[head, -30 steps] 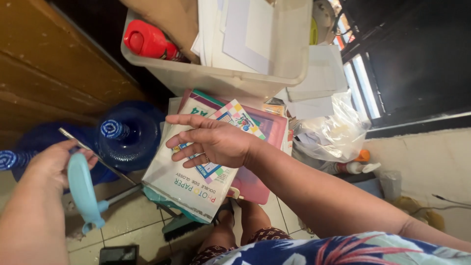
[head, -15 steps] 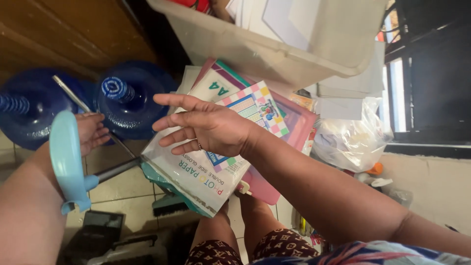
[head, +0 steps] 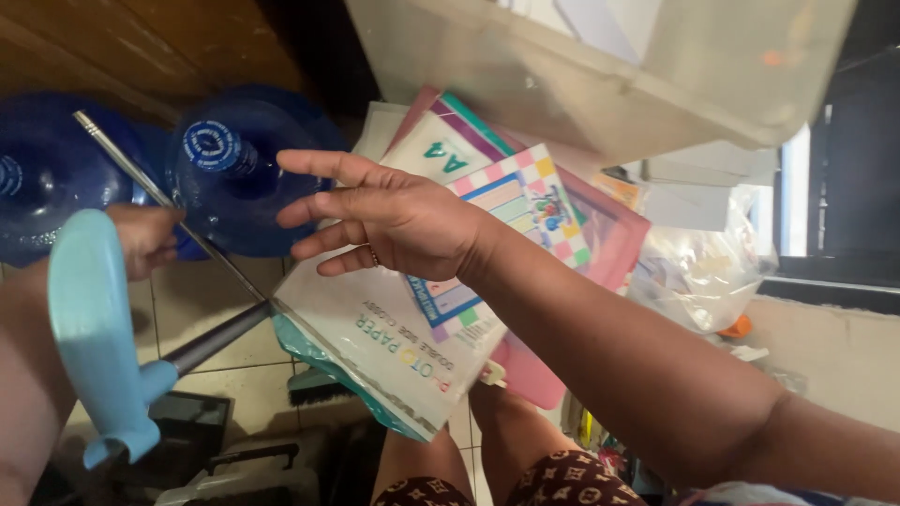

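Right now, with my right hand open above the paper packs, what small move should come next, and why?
Probably lower the right hand onto the white paper pack and grip its edge. The hand hovers open above the stack, while the left hand is occupied beside the thin metal rod.

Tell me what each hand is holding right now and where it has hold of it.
The left hand seems to grip a thin metal rod near its upper end. The right hand hovers open over the stack of paper packs, holding nothing.
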